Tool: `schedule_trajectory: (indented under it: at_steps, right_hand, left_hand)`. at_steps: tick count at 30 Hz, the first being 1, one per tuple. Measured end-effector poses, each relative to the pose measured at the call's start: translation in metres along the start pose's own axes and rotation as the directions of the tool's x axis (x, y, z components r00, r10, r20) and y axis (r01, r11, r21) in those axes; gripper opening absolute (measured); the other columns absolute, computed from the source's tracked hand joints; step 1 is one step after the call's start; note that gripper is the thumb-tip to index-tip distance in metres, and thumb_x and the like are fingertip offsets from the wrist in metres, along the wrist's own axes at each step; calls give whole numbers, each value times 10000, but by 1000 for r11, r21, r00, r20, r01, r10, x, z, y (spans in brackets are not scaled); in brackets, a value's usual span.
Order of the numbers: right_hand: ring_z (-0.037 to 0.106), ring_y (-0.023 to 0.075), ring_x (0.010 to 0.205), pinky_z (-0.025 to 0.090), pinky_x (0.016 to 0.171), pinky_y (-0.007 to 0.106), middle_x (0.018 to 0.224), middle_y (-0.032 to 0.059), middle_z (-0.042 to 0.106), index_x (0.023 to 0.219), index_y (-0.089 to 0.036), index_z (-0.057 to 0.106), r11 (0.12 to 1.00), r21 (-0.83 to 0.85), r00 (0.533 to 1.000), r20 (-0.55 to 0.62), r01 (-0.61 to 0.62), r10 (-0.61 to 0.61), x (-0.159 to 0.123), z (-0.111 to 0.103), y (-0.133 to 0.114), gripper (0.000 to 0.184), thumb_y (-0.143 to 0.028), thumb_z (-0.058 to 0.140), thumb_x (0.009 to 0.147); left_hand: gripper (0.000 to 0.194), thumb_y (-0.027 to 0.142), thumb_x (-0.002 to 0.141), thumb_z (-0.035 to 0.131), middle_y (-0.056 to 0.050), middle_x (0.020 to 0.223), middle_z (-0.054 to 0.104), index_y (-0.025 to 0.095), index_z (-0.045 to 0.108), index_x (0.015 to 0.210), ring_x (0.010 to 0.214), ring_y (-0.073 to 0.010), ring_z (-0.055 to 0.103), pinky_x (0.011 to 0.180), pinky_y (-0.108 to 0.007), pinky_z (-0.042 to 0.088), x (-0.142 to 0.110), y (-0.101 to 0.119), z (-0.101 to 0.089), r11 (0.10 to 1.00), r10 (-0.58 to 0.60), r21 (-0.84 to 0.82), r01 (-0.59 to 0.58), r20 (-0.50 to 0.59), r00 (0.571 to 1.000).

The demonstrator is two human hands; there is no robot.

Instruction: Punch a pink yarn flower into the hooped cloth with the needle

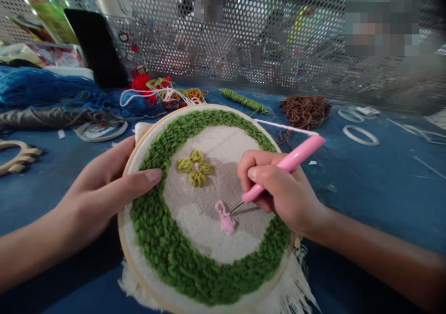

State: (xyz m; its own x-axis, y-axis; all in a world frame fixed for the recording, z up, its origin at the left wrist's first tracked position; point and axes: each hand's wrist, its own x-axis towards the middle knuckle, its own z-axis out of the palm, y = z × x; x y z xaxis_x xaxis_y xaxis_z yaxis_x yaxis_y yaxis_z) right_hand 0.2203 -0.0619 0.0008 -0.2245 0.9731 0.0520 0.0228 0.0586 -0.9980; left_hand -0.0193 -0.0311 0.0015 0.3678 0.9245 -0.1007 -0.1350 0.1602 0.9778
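Note:
A round wooden embroidery hoop holds white cloth with a thick green yarn ring, a small yellow-green flower and a patch of pink loops. My left hand grips the hoop's left rim, thumb lying on the green ring. My right hand is closed around a pink punch needle, whose metal tip touches the cloth beside the pink loops. Pink yarn trails from the tool's back end.
The blue table carries yarn bundles: blue, red, green, brown. White rings lie at right, a wooden hoop piece at left. A perforated metal screen stands behind; a black phone leans there.

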Motion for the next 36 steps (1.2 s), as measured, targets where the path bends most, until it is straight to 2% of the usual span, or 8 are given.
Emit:
schedule_trajectory:
  at_steps: [8,14,18,24,28,32,34,36]
  right_hand:
    - [476,67,522,390,474,169,581,-41,536,653,-177,491,975,-217,966,259,47,12,-1,4,-6,151,-105,504,785]
    - [354,36,376,212,338,163,488,-59,469,599,-170,507,1000,-23,997,72,-16,17,2,1,-1,191,-119,449,773]
    - [298,42,332,186,337,176,396,-60,414,575,-169,527,997,77,997,-79,-18,24,4,-3,2,234,-148,426,785]
    - [319,51,344,201,342,181,414,-58,421,589,-177,520,1000,7,998,-61,-7,7,4,-3,2,229,-138,415,788]
    - [411,59,459,313,434,184,549,-49,486,656,-181,505,954,-277,986,145,117,-79,-1,3,-2,157,-141,458,800]
    - [405,79,540,350,545,233,610,-45,485,714,-179,532,746,-541,902,390,387,-185,-8,8,-5,78,-131,497,765]
    - [420,78,522,359,525,224,599,-43,506,714,-181,532,794,-498,917,355,350,-181,-9,7,-6,91,-127,488,772]
    - [439,73,477,350,459,199,568,-39,521,673,-184,522,911,-352,965,223,213,-139,-9,5,-6,136,-125,467,783]
  left_hand:
    - [640,202,637,770,12,947,778,323,585,1237,949,-324,709,536,-262,622,-4,4,10,999,-43,-12,42,-131,990]
    - [610,224,621,767,18,930,779,334,603,1198,980,-339,698,542,-288,630,-5,7,13,999,-49,3,50,-150,987]
    - [611,214,648,750,14,928,778,328,593,1227,968,-329,704,560,-288,631,-3,4,11,1000,-24,16,26,-120,992]
    - [589,208,664,737,0,915,779,315,606,1228,946,-329,710,555,-292,632,-1,0,6,1000,23,17,-22,-67,997]
    - [629,231,608,784,33,900,779,349,613,1201,968,-334,703,531,-273,628,-8,5,12,999,-39,3,39,-149,988]
    - [671,274,585,807,42,907,777,371,599,1215,974,-342,701,457,-234,600,-13,10,16,999,-11,33,18,-197,980]
    - [664,273,600,800,38,925,775,377,595,1222,944,-347,710,401,-232,578,-13,9,14,998,12,64,0,-192,981]
    - [648,261,613,788,26,933,777,368,600,1224,916,-351,717,379,-242,573,-12,7,10,998,27,66,-17,-157,987]
